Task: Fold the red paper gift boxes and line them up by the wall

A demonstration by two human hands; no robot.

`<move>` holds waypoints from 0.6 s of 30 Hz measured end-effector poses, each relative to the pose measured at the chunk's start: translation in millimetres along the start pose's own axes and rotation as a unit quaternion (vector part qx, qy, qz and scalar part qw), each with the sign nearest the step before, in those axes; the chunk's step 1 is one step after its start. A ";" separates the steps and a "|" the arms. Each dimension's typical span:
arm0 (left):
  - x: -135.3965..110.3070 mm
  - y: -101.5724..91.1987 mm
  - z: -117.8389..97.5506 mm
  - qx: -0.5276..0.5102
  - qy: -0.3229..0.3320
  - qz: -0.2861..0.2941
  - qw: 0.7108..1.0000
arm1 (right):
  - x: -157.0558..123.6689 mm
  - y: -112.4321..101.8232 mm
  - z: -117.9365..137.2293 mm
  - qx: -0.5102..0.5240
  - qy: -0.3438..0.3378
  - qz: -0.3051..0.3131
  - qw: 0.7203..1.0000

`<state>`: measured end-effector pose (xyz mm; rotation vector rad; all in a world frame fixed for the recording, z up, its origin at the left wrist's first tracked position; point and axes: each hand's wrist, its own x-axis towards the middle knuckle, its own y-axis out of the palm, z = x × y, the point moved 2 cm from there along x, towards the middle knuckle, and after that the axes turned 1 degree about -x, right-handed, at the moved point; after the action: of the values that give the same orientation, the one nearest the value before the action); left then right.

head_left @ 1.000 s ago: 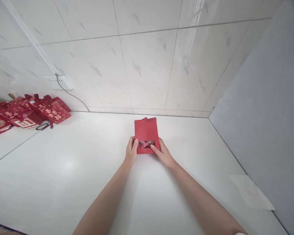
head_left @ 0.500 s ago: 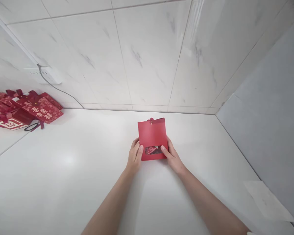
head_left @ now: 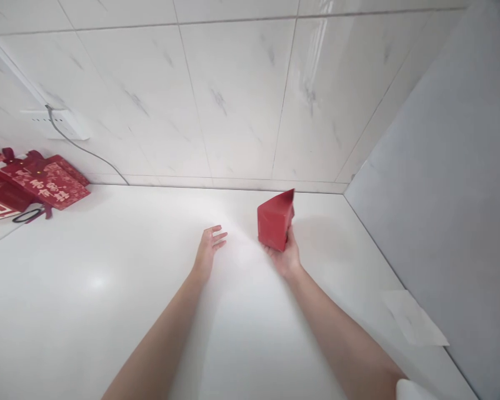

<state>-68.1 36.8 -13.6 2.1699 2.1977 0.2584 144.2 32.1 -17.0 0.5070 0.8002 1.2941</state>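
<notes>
A red paper gift box [head_left: 271,223] is tilted and turned so that a plain side faces me; its top rises to a pointed edge. My right hand [head_left: 289,254] grips it from below and from the right, the fingers partly hidden under and behind it. The window seen in its front earlier is turned out of sight. My left hand [head_left: 211,247] is off to the left, apart from the box, holding nothing, with its fingers spread over the white tabletop [head_left: 150,311].
Several red gift boxes [head_left: 52,183] with ribbons are piled at the far left, and a dark loop handle [head_left: 27,215] lies beside them. Behind them, a grey cable [head_left: 87,149] hangs from a wall socket [head_left: 60,125]. A pale sheet [head_left: 414,318] lies by the grey panel [head_left: 433,183] at right.
My left hand has let go of the gift box and moved left. My right hand has turned the box, so its windowed front no longer faces me. The view has shifted slightly right.
</notes>
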 end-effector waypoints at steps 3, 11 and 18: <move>2.6 -1.2 -1.6 -0.032 -0.010 -0.009 0.999 | -4.4 5.0 -3.2 -0.017 0.038 0.047 0.998; 7.9 2.5 -5.1 -0.026 -0.016 0.002 1.000 | -1.2 1.6 1.3 -0.042 0.021 0.057 0.997; -1.3 12.3 -11.0 0.017 0.091 0.077 0.993 | -9.8 13.3 2.8 -0.208 -0.151 0.076 0.963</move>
<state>-57.5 34.5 -1.1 2.4285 2.1377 0.4437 137.1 25.9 -3.2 0.4154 0.2262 1.4369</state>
